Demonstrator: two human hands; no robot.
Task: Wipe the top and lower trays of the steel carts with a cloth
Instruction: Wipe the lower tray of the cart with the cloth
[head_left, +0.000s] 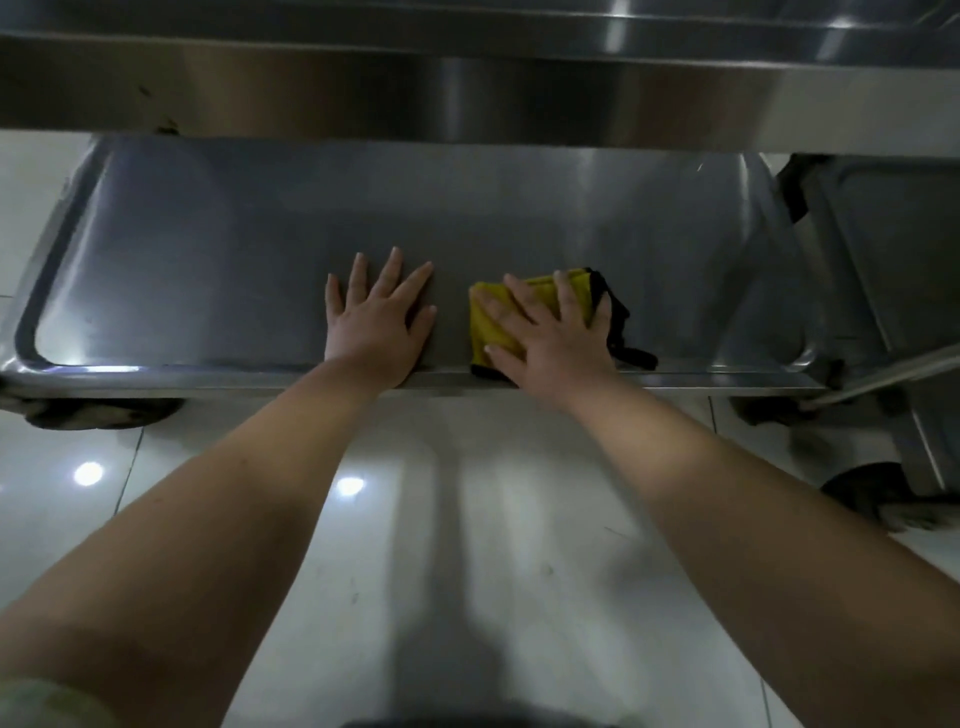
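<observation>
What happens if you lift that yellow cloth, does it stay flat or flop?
Probably floppy: the yellow cloth with black edging lies folded and crumpled under the right hand. It likely slides easily, since the lower steel tray looks smooth.

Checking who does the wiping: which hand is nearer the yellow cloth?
Right. The right hand presses flat on the yellow cloth; the left hand rests flat on the lower tray beside it, not touching it.

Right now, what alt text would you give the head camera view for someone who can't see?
A person's right hand presses a yellow cloth flat on the steel cart's lower tray, near its front edge. The left hand rests flat on the tray beside it, under the top tray.
</observation>
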